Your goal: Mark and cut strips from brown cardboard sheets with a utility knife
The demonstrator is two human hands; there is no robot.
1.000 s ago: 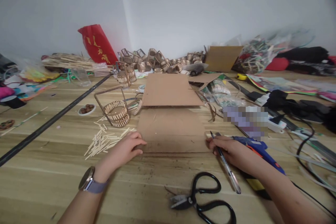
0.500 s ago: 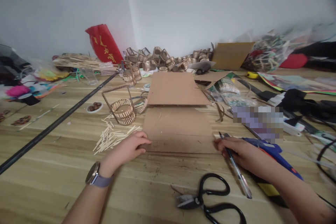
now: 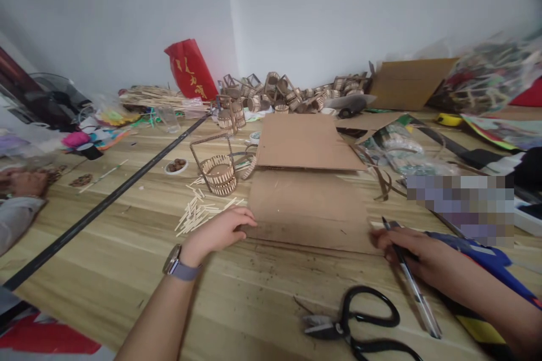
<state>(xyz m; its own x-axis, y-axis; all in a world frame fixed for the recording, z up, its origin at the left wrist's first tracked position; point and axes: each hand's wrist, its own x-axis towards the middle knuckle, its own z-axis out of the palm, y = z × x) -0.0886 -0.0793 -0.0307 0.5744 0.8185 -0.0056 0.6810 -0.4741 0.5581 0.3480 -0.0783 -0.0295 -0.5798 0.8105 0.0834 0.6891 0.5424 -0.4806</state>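
A curved sheet of brown cardboard [image 3: 313, 208] lies in front of me, with a second flat cardboard piece [image 3: 305, 141] behind it. My left hand [image 3: 224, 228], with a watch on the wrist, pinches the sheet's left edge between fingers and thumb. At the right edge, my right hand [image 3: 406, 245] has its fingertips against the cardboard while a pen [image 3: 412, 287] is held in it, tip pointing away from me. Black-handled scissors [image 3: 351, 324] rest nearer to me. Short wooden sticks [image 3: 199, 211] lie scattered beside my left hand, by a small basket with a tall handle [image 3: 218, 175].
Several small baskets [image 3: 279, 90] are heaped against the wall. A small bowl of brown balls [image 3: 175, 166] sits left of the near basket. Under my right forearm is a blue tool [image 3: 474, 251]. At the far left shows another person's hand [image 3: 27, 180].
My view has swung left, so everything appears shifted right and another person's hand has come into sight. Both my hands keep their places at the cardboard's edges.
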